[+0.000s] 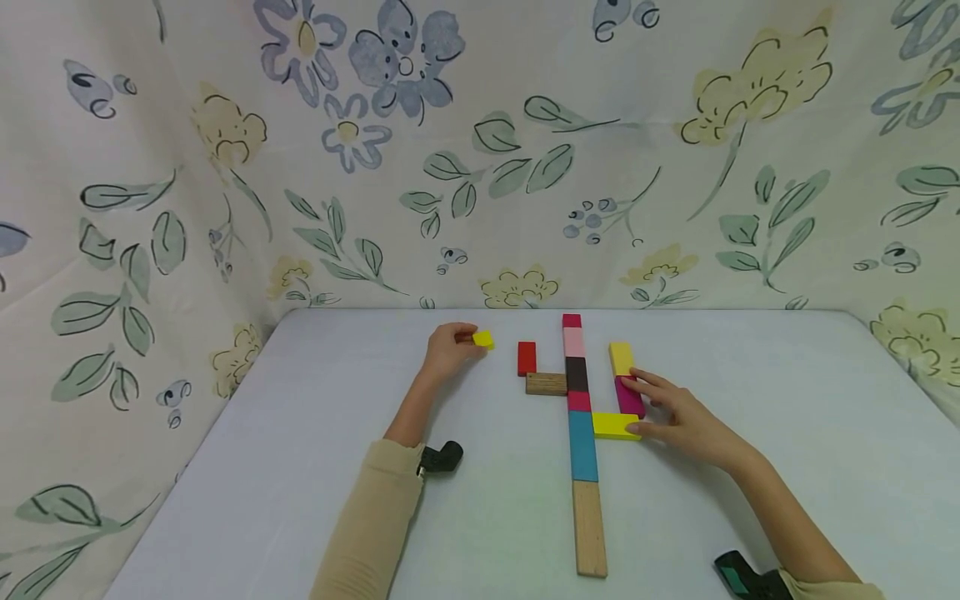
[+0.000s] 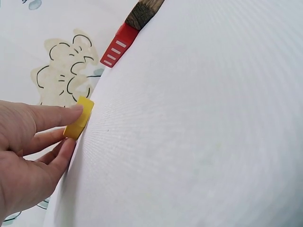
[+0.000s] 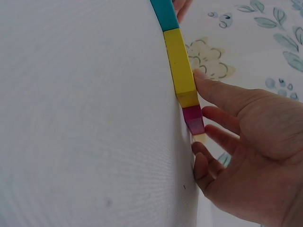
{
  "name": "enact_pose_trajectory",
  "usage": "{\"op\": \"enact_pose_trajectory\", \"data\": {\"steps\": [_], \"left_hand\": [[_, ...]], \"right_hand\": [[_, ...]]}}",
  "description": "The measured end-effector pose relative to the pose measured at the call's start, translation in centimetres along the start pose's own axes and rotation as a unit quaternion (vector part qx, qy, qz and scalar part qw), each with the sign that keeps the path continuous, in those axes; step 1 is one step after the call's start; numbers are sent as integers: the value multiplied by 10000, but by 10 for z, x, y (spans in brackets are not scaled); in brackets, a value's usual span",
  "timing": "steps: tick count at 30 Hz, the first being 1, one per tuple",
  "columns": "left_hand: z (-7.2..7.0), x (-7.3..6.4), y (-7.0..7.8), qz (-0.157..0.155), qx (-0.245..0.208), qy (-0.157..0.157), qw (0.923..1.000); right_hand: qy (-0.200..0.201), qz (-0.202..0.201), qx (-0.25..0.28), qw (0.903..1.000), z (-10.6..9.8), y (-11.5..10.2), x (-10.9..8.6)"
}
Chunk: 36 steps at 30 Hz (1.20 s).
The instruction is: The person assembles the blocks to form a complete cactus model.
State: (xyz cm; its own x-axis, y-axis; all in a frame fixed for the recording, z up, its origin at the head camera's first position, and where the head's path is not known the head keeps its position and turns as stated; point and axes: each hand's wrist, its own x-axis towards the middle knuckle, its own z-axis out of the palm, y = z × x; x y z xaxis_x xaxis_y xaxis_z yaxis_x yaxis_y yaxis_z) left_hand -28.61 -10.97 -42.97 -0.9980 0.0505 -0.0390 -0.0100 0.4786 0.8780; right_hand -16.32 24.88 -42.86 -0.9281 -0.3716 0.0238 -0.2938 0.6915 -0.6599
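Observation:
My left hand pinches a small yellow block at the far left of the table. In the left wrist view, the thumb and fingers press that yellow block from either side. To the right, my right hand rests against a branch of blocks. Its thumb touches the end of a long yellow block, and its fingertips lie by the magenta block and a paler yellow block beyond it. The right wrist view shows these fingers spread and loosely bent along the magenta block.
A straight column runs away from me: wooden plank, blue block, crimson block, black block, pink block and red block. A brown wooden block and a red block branch left. Floral cloth hangs behind.

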Motion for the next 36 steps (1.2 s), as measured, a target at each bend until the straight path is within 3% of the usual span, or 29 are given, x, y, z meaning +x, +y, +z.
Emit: {"op": "enact_pose_trajectory", "data": {"steps": [10,16,26,36], "left_hand": [[3,-1,0,115,28,145,9998],[3,-1,2,142,-406,146,9990],[0,7,7,23,-876,-82,9961],[7,20,24,408,-753,-433,9954]], "right_hand": [[4,-45,-32,10000,-1,0,-1],[13,-85,-62,9999,-1,2,0],[-2,-92,40,9999,0,-2,2],[8,-79,69,9999,-1,-2,1]]}}
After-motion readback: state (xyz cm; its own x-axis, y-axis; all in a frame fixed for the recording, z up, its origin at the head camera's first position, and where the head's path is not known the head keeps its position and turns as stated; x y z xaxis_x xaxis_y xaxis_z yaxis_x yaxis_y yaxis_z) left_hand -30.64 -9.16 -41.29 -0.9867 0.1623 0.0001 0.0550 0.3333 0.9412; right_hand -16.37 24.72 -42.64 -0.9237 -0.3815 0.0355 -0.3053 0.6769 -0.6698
